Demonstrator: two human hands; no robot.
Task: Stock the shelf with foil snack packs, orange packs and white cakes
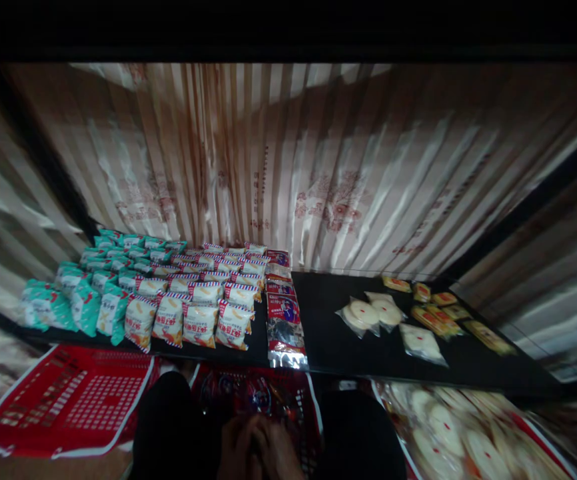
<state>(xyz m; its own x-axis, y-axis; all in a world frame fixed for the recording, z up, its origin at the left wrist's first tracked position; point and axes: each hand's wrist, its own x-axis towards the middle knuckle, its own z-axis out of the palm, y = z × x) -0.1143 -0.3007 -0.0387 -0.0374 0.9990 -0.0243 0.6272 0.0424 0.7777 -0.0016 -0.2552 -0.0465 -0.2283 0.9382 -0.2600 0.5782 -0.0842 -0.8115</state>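
My left hand [237,445] and my right hand [274,443] are close together at the bottom middle, low over a red basket [315,407] between my knees. Both look curled, but shadow and blur hide their fingertips and whatever they may hold. Dark red snack packets [258,393] lie in that basket, just beyond my hands. On the black shelf [321,333] above, similar red packets [287,327] form one column. To its left stand rows of white-and-red snack bags [201,323], then teal snack bags [86,307].
On the shelf's right lie round white cakes in clear wrap [363,313] and yellow packets [436,320]. A red basket [103,393] sits at lower left. Another basket [393,427] at lower right is full of wrapped round cakes. Patterned curtains [333,167] hang behind.
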